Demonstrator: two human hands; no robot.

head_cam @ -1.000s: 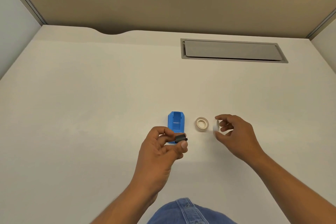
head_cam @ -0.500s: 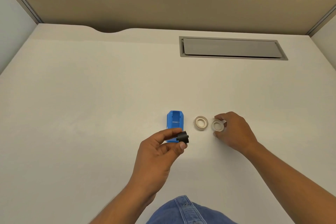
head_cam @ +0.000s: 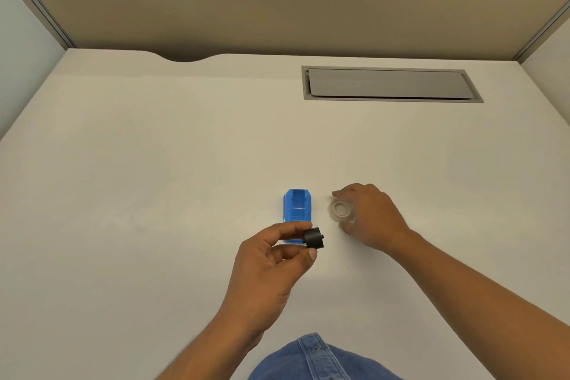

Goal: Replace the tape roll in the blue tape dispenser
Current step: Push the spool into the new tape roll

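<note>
The blue tape dispenser [head_cam: 297, 209] lies on the desk [head_cam: 154, 194] with its open top empty. My left hand [head_cam: 271, 259] hovers just in front of it and pinches the black spool core [head_cam: 314, 237] between thumb and fingers. Right of the dispenser, a pale tape roll [head_cam: 340, 210] rests on the desk. My right hand [head_cam: 371, 216] is closed around it, with fingertips behind and the thumb in front. Only this one ring is visible; anything under my right palm is hidden.
A grey cable hatch [head_cam: 390, 84] is set into the desk at the back right. Partition walls [head_cam: 277, 0] close the desk at the back and both sides. A curved notch [head_cam: 185, 58] cuts the rear edge. My denim-clad knee [head_cam: 311, 358] shows at the bottom.
My right hand set a clear ring down, then slid left onto the pale roll beside the dispenser. My left hand turned the black core slightly and stayed in place.
</note>
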